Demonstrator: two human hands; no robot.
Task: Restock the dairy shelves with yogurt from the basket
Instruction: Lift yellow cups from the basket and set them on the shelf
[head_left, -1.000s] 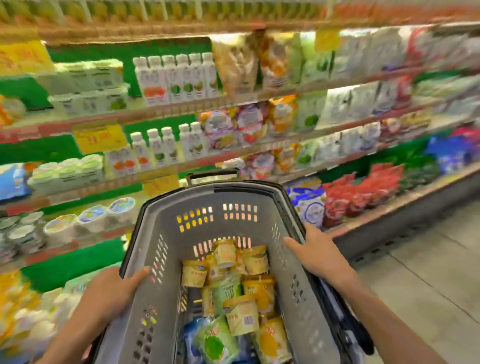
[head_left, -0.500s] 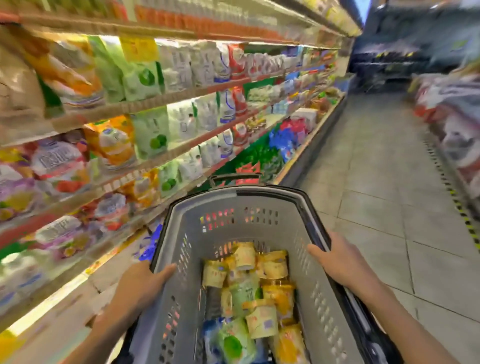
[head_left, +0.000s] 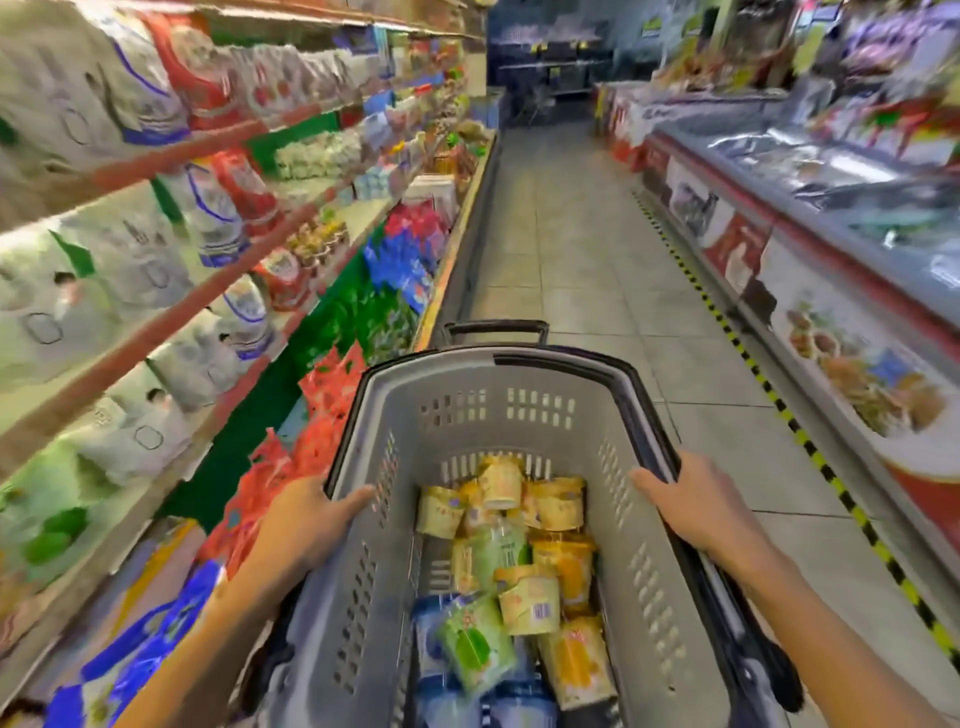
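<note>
Between the dairy shelves and freezer, left hand and right hand gripped the basket rims; yogurt remained unshelved, restocking apparently not begun.

Between my hands, the grey basket carries yellow and green yogurt cups heaped on its bottom. Left of my left hand, shelves carry blurred pouches.
</note>
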